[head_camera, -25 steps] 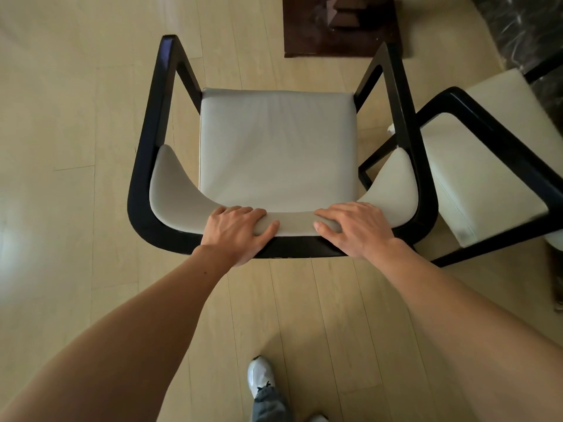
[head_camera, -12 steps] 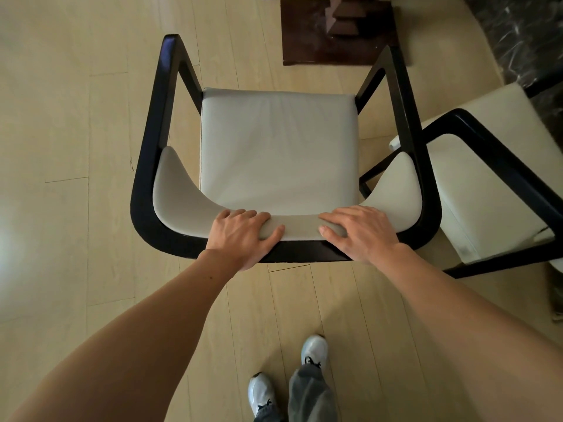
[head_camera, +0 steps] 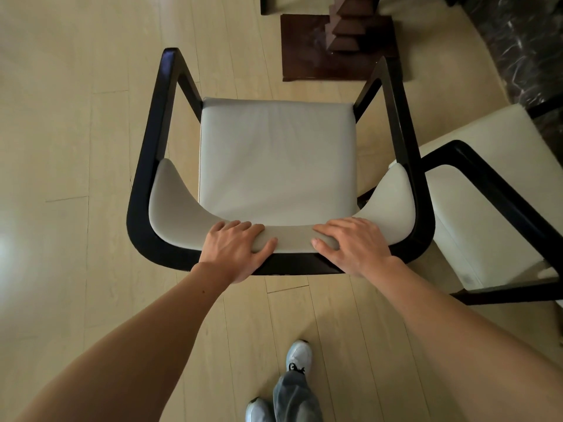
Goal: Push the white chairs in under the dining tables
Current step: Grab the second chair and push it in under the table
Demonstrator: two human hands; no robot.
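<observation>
A white chair (head_camera: pixel 277 159) with a padded seat and a curved black frame stands on the floor right in front of me, seat facing away. My left hand (head_camera: pixel 234 251) grips the top of its padded backrest left of centre, fingers over the pad and thumb along the top. My right hand (head_camera: pixel 353 245) grips the same backrest right of centre. Beyond the chair's front stands the dark wooden stepped pedestal base (head_camera: pixel 338 47) of a dining table; the tabletop is out of view.
A second white chair (head_camera: pixel 475 214) with a black frame stands close on the right, angled, almost touching the first chair's right arm. A dark marble surface (head_camera: pixel 518 50) fills the top right. Pale wood floor (head_camera: pixel 76 147) spreads to the left. My shoes show below.
The chair and I have moved forward toward the pedestal base, which now shows more fully. My feet have stepped forward. Both hands keep their hold on the backrest.
</observation>
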